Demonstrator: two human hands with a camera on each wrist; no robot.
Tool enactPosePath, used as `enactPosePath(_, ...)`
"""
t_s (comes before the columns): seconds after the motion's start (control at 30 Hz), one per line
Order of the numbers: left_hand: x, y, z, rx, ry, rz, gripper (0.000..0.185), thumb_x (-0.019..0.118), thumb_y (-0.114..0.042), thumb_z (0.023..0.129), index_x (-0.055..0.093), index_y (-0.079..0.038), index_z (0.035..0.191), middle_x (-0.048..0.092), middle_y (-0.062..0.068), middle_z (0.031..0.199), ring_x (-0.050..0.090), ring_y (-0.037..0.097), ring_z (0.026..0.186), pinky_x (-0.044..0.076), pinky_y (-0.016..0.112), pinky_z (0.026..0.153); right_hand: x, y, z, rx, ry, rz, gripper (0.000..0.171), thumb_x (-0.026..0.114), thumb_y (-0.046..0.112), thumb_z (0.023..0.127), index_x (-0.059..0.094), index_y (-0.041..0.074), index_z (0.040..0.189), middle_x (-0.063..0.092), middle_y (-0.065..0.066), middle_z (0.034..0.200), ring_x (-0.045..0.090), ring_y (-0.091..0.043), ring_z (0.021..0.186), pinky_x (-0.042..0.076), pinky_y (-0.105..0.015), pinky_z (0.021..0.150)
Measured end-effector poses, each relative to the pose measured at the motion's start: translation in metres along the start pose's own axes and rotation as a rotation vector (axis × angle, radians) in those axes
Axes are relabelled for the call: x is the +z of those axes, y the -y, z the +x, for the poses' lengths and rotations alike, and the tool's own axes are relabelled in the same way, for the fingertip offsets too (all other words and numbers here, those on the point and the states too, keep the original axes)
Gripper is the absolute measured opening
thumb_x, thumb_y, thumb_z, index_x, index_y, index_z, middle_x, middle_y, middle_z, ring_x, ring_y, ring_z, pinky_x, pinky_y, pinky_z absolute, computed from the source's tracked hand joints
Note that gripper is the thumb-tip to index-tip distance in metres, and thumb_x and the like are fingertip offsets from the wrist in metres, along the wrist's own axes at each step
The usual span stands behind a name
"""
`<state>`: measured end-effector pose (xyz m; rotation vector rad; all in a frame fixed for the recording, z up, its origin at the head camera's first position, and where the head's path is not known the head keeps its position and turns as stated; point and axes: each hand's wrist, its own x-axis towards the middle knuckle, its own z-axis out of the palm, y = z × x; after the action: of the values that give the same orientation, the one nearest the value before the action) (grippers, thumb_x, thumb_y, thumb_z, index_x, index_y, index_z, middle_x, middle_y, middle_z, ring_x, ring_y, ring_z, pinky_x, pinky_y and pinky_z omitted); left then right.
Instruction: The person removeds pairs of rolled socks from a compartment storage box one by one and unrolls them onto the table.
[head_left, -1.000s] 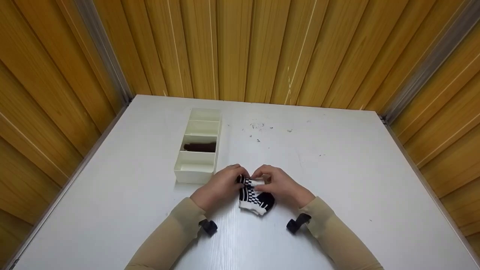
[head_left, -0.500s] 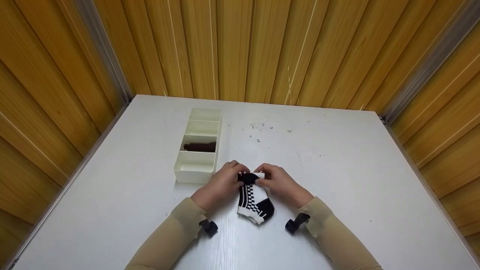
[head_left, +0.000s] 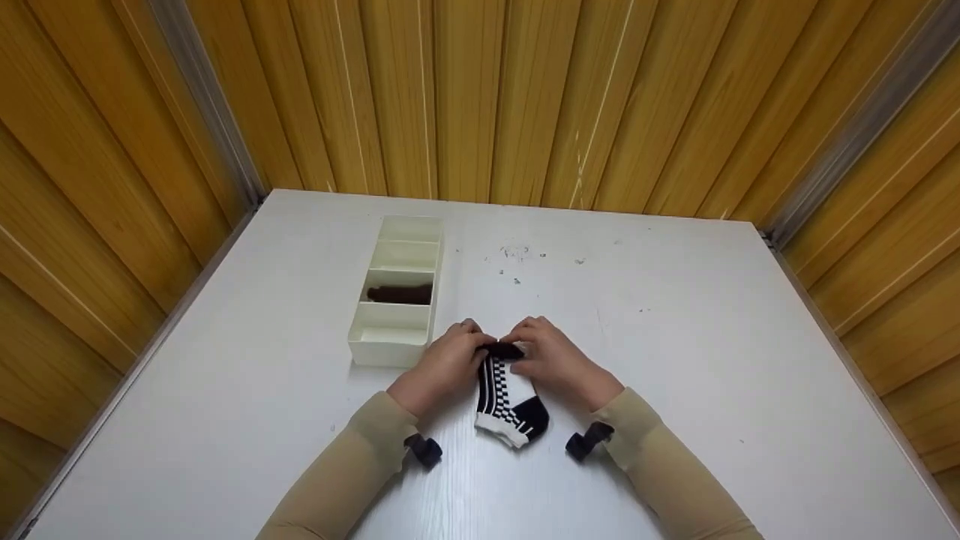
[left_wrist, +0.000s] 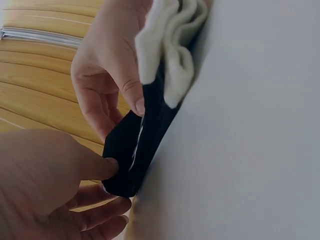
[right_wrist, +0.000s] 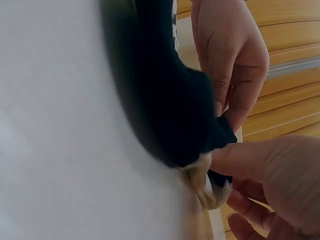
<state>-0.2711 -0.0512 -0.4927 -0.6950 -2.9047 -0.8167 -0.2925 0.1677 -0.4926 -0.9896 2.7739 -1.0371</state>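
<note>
**Between two hands, a checkered sock pinned at its far end**

At the near middle of the worktop, both hands meet over the black-and-white checkered sock. Left hand pinches the sock's dark far end, thumb and curled fingers closed on the black fabric, as the left wrist view shows up close. Right hand does the same from the other side, its thumb and fingers pressed onto the black cloth where a bit of cream fabric bunches. So both hands have a firm pinch on the same end, nearly touching each other.

From that grip the sock runs back toward the person, lying flat on the worktop, its checkered band down the middle, a black heel patch to the right and a white cuff at the near end. Tan sleeves cover both forearms, each with a small black wrist camera mount beside it.

Just to the left of the left hand stands a cream divided organizer box, four compartments in a row running away from the person. A dark brown rolled sock sits in the third compartment from the far end. Behind it all rise the wooden wall panels.
</note>
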Motion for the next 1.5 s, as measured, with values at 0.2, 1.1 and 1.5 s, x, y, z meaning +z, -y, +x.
enactPosePath(0.2,0.0,0.0,0.007,-0.053,-0.009,-0.016,0.027,0.056,-0.015,0.105,0.069,-0.014,0.129,0.071,0.006,0.119,0.064,0.027,0.115,0.054,0.044,0.097,0.0,-0.005,0.004,0.086,-0.016,0.088,0.031,0.074,0.004,0.09,0.073,0.009,0.12,0.073,-0.007,0.108,0.067,-0.021,0.096,0.054,-0.031,0.082)
enactPosePath(1.1,0.01,0.0,0.033,-0.195,-0.057,-0.168,0.024,0.055,-0.022,0.107,0.073,-0.008,0.11,0.076,0.011,0.112,0.071,0.029,0.106,0.056,0.048,0.091,-0.002,-0.02,0.019,0.259,-0.04,0.218,0.014,0.069,0.018,0.097,0.074,0.006,0.103,0.075,-0.008,0.101,0.064,-0.017,0.093,0.05,-0.032,0.089)
enactPosePath(1.5,0.015,0.001,0.035,-0.28,-0.106,-0.179,0.023,0.063,-0.016,0.101,0.062,-0.01,0.123,0.074,0.011,0.095,0.069,0.026,0.083,0.054,0.042,0.074,0.001,-0.018,0.024,0.407,-0.119,0.203,0.016,0.073,0.011,0.091,0.066,0.003,0.103,0.06,-0.001,0.083,0.052,-0.014,0.076,0.042,-0.026,0.071)
